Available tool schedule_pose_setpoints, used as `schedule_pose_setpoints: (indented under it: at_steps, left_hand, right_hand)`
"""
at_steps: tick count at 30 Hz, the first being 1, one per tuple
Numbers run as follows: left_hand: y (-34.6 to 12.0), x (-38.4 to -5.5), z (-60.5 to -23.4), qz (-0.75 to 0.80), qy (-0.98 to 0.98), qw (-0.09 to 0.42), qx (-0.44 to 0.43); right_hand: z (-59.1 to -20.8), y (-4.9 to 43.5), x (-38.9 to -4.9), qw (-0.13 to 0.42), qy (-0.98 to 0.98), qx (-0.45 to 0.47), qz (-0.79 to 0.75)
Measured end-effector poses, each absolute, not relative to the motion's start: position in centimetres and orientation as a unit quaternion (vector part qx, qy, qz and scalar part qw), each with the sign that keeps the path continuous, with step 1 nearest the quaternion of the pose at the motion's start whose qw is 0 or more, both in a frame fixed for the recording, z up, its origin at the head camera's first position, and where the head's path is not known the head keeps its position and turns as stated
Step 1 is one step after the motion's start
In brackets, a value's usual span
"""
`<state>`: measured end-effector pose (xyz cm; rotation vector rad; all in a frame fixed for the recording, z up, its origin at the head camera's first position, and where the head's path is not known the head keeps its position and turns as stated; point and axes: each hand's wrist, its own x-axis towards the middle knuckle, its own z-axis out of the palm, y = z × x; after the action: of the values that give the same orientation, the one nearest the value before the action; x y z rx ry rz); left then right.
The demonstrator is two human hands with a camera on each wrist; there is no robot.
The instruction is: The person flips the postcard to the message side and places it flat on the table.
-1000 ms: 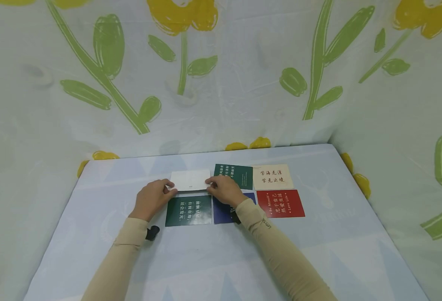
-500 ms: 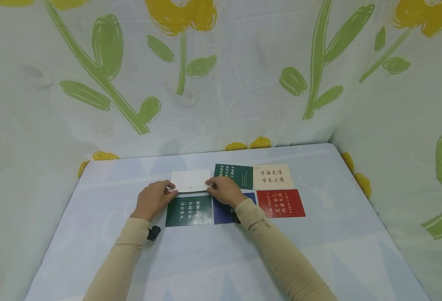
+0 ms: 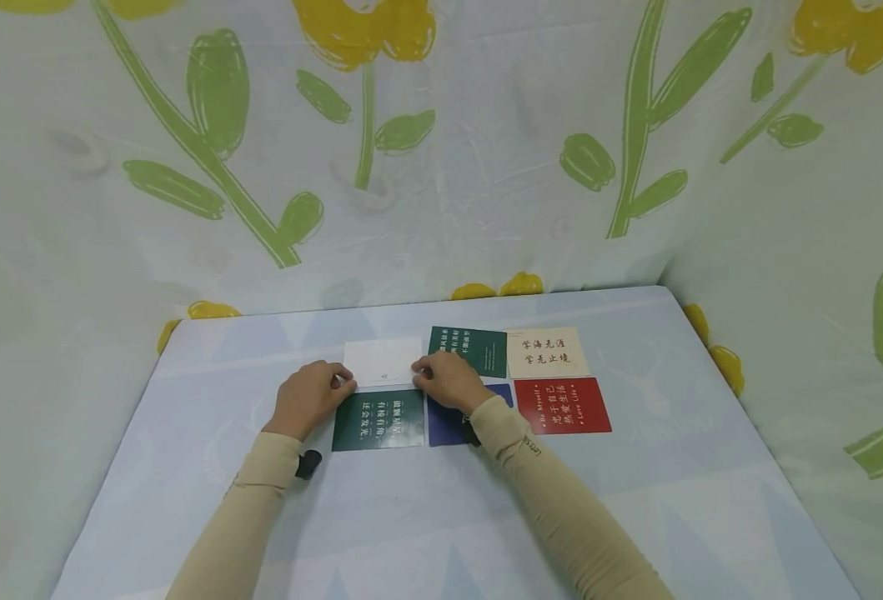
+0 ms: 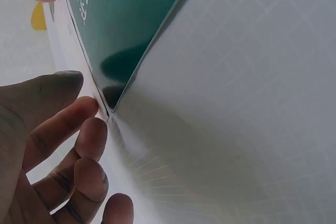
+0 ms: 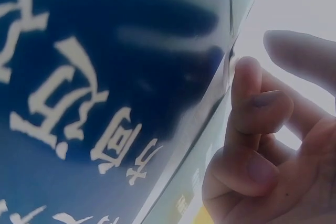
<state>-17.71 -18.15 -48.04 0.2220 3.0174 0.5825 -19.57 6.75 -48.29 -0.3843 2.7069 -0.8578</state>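
Observation:
A white card (image 3: 381, 362) lies flat in the back left place of a group of cards. My left hand (image 3: 308, 400) touches its left near corner with the fingertips; in the left wrist view the thumb (image 4: 65, 85) is apart from the index finger. My right hand (image 3: 452, 382) is at the card's right near corner, thumb and index finger parted in the right wrist view. Just in front lies a green card (image 3: 378, 421) with white writing. Partly under the right hand are a blue card (image 3: 447, 427) and a second green card (image 3: 486, 354).
A cream card (image 3: 546, 353) and a red card (image 3: 564, 407) lie at the right of the group. All rest on a pale patterned table (image 3: 396, 517). Hanging cloth (image 3: 486, 183) with flowers stands behind and at the sides.
The white card's near edge, raised and held by both hands earlier, has come down flat. Thumbs and fingers have loosened from it; the hands have barely moved.

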Motion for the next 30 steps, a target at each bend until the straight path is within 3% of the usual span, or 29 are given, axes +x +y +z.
schedule_pose_setpoints:
  at_steps: [17, 25, 30]
  left_hand:
    - [-19.5, -15.4, -47.7, 0.181, 0.981, 0.013, 0.075]
    - [-19.4, -14.0, -47.5, 0.133, 0.985, 0.065, 0.090]
    - [-19.4, -13.7, -47.7, 0.122, 0.986, 0.065, 0.091]
  right_hand:
    - [-47.2, 7.9, -18.7, 0.120, 0.927, -0.140, -0.327]
    - [-47.6, 7.5, -16.5, 0.105, 0.947, -0.153, -0.262]
    - [-48.0, 7.3, -15.6, 0.098, 0.957, -0.167, -0.217]
